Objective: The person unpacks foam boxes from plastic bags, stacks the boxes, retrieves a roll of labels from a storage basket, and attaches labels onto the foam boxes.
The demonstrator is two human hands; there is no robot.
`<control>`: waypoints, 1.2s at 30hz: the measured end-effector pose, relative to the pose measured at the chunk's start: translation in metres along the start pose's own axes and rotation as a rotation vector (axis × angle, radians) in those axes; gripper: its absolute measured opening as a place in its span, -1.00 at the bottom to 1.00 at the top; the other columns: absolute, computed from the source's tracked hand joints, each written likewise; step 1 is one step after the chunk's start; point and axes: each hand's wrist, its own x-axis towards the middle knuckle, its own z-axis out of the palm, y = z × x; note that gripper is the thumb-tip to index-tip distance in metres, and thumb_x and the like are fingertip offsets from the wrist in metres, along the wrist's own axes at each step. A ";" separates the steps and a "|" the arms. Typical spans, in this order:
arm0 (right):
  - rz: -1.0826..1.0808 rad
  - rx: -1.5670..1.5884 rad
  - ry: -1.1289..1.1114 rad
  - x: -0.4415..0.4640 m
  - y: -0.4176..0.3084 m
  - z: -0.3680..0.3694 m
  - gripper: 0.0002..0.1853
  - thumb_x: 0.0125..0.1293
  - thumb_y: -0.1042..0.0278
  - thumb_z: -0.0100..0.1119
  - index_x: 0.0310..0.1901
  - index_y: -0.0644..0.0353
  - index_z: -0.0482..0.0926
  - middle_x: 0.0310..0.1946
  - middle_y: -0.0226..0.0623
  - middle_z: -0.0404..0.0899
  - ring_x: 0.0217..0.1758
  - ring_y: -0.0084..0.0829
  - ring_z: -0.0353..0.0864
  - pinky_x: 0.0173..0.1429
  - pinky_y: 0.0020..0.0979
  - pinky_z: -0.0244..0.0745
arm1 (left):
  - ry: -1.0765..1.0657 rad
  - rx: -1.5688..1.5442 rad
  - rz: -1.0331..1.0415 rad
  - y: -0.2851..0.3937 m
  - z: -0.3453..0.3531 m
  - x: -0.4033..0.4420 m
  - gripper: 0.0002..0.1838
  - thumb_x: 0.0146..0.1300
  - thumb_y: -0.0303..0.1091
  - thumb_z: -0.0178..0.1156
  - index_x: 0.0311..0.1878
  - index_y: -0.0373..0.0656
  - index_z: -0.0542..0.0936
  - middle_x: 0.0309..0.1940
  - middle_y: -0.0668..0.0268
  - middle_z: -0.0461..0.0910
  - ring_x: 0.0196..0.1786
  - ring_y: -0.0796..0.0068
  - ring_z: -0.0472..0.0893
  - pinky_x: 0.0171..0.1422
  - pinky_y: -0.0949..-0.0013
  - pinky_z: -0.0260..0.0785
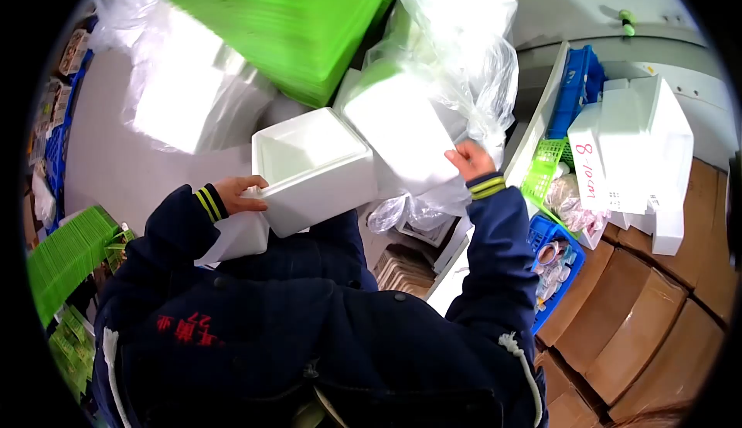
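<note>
Open white foam box point(317, 185) sits before the person's torso, mouth facing up and slightly tilted, its inner floor visible. Left hand point(239, 195) at the box's left side: fingers touch the wall near the corner; whether they are clamped on it, I cannot tell. Right hand point(470, 161) is clamped on the right edge of a white foam piece point(403, 130), thumb over the near face. That piece stands just beside the box's right end; its surface is washed out by glare. A second white box point(236, 237) lies below the left hand, partly hidden. Beyond the box: a green stack point(309, 34), blurred, between bagged white foam point(182, 76) on the left and clear plastic point(483, 65) on the right. Far right: a white block marked "8-10cm" point(589, 169), a blue basket point(568, 273) of small items, and brown cartons point(622, 312).
</note>
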 end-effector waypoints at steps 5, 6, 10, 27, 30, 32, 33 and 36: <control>0.057 0.570 0.349 -0.085 -0.077 0.052 -0.80 0.28 0.30 0.04 -0.39 0.27 0.46 -0.52 -0.49 0.43 -0.43 -0.68 0.31 -0.31 -0.60 0.25 | 0.051 -0.110 0.107 -0.019 -0.015 -0.098 -0.60 0.12 -0.07 0.24 -0.04 -0.06 0.48 -0.25 0.24 0.56 -0.13 0.45 0.50 0.00 0.39 0.32; 0.067 0.677 0.383 -0.095 -0.086 0.061 -0.81 0.30 0.30 0.02 -0.39 0.22 0.44 -0.49 -0.54 0.43 -0.42 -0.71 0.30 -0.30 -0.62 0.23 | 0.059 -0.137 0.160 -0.028 -0.017 -0.114 -0.62 0.14 -0.12 0.23 -0.04 -0.09 0.48 -0.22 0.25 0.55 -0.11 0.47 0.48 0.01 0.41 0.31; 0.111 0.795 0.656 -0.122 -0.122 0.066 -0.82 0.31 0.29 0.03 -0.34 0.22 0.49 -0.45 -0.46 0.52 -0.36 -0.67 0.39 -0.25 -0.61 0.30 | 0.112 -0.258 0.415 -0.049 -0.037 -0.192 -0.63 0.17 -0.25 0.21 -0.02 -0.24 0.46 -0.23 0.32 0.51 -0.14 0.55 0.46 -0.02 0.46 0.30; -1.019 -0.087 0.856 -0.155 -0.369 0.038 -0.53 -0.11 0.64 0.31 -0.10 0.22 0.38 -0.22 -0.13 0.54 -0.08 -0.25 0.52 0.19 -0.22 0.22 | 1.123 0.564 0.015 -0.129 -0.071 -0.317 -0.66 0.12 -0.10 0.14 -0.02 0.11 0.47 -0.49 0.15 0.49 -0.36 0.11 0.52 -0.26 0.15 0.35; -1.066 -0.505 0.783 -0.139 -0.431 0.053 -0.53 -0.21 0.51 0.44 -0.20 0.17 0.45 -0.31 -0.33 0.58 -0.12 -0.33 0.57 0.31 -0.14 0.02 | 1.138 0.617 -0.091 -0.146 -0.112 -0.259 -0.66 0.10 -0.08 0.16 -0.02 0.19 0.46 -0.45 0.13 0.52 -0.29 0.13 0.55 -0.20 0.17 0.41; -1.114 -0.660 0.764 -0.118 -0.469 0.069 -0.53 -0.23 0.45 0.47 -0.22 0.16 0.46 -0.33 -0.32 0.58 -0.10 -0.32 0.57 0.30 -0.13 0.05 | 1.138 0.600 -0.094 -0.141 -0.135 -0.217 -0.67 0.13 -0.08 0.12 0.00 0.22 0.43 -0.41 0.14 0.51 -0.28 0.12 0.55 -0.20 0.17 0.42; -1.200 -0.651 0.736 -0.103 -0.485 0.077 -0.55 -0.23 0.47 0.45 -0.22 0.19 0.47 -0.30 -0.24 0.58 -0.13 -0.29 0.58 0.30 -0.11 0.06 | 1.157 0.599 -0.087 -0.139 -0.146 -0.193 -0.67 0.15 -0.07 0.09 0.00 0.23 0.43 -0.39 0.13 0.52 -0.26 0.13 0.56 -0.19 0.18 0.43; -1.355 -0.634 0.626 -0.060 -0.528 0.097 -0.56 -0.21 0.50 0.43 -0.22 0.21 0.46 -0.26 -0.19 0.58 -0.15 -0.27 0.57 0.30 -0.11 0.07 | 1.125 0.558 -0.161 -0.118 -0.171 -0.128 -0.57 0.18 -0.06 0.07 0.15 0.29 0.34 -0.28 0.12 0.51 -0.25 0.16 0.55 -0.19 0.17 0.44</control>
